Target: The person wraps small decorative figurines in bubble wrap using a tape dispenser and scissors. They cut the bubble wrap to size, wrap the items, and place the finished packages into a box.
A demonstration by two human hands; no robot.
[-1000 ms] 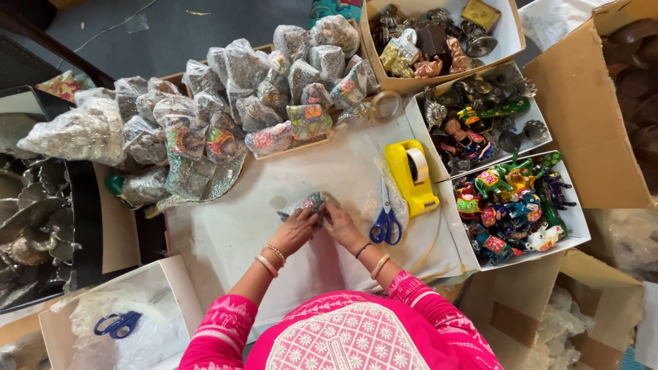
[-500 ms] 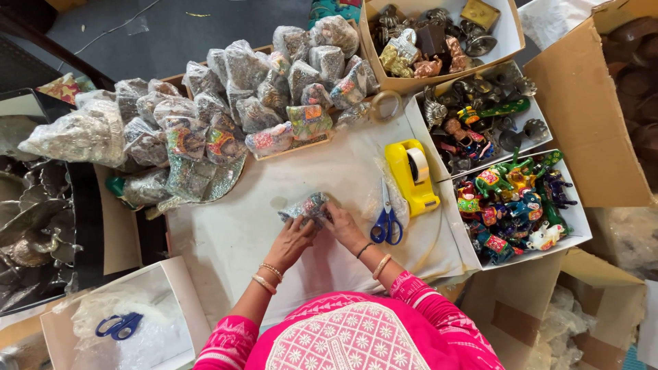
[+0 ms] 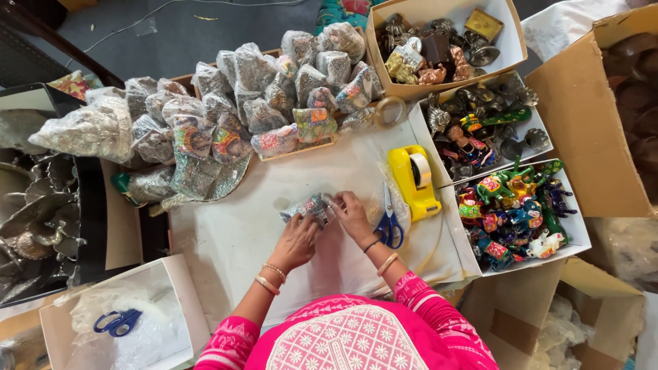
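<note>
Head camera looks steeply down at the table (image 3: 240, 226).

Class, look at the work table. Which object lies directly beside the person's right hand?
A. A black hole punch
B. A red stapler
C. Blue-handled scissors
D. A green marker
C: the blue-handled scissors lie on the white table cover just beside the right hand, between it and the yellow tape dispenser.

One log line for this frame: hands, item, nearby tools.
left hand + right hand: gripping small plastic-wrapped figurine | blue-handled scissors, yellow tape dispenser at right
</note>
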